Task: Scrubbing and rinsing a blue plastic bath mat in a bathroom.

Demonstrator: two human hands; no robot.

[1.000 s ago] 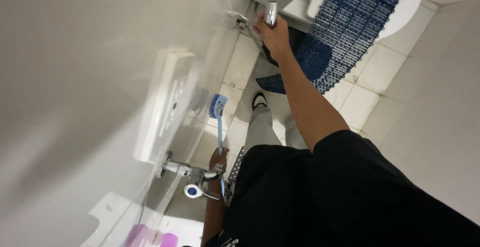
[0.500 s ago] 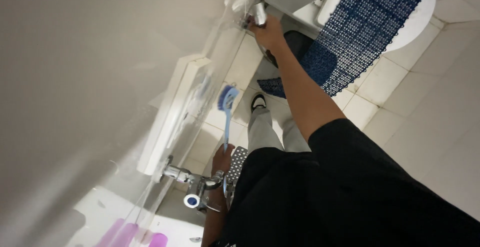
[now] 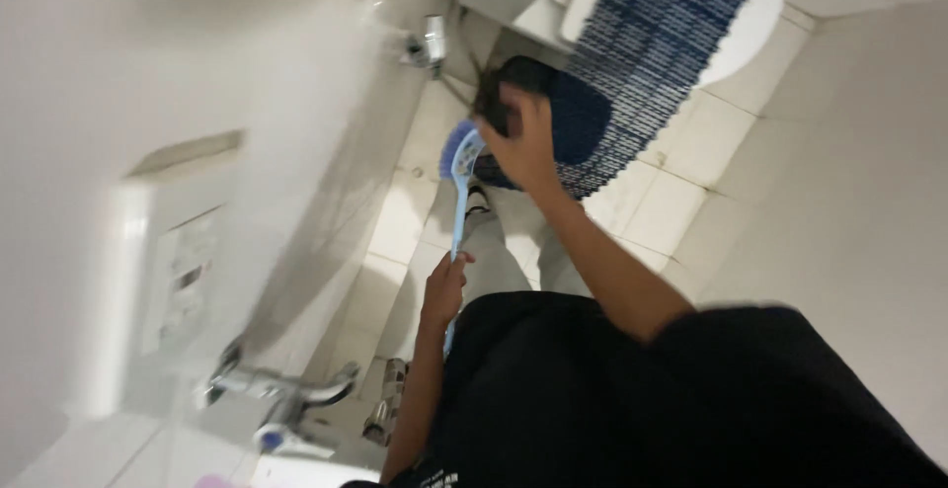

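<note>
Currently logged: left hand (image 3: pixel 443 290) was closed around the light-blue brush (image 3: pixel 459 187) at mid-handle, bristle head above the grip, over the tiled floor (image 3: pixel 681 167). Right hand (image 3: pixel 523 142), fingers loosely spread and holding nothing, was just beside that head. Judged best practice: firmer hold nearer the head, steadying strokes. Wall tap (image 3: pixel 276 389) lay below the grip.

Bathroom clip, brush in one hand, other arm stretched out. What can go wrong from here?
1. The left hand grips the blue brush low on its thin handle, far from the head, so it may wobble or slip.
2. The right hand stretches across the tiled floor near the blue mat; leaning on tile risks a slip.
3. The wall tap sits close beside the left arm and could be bumped.
</note>
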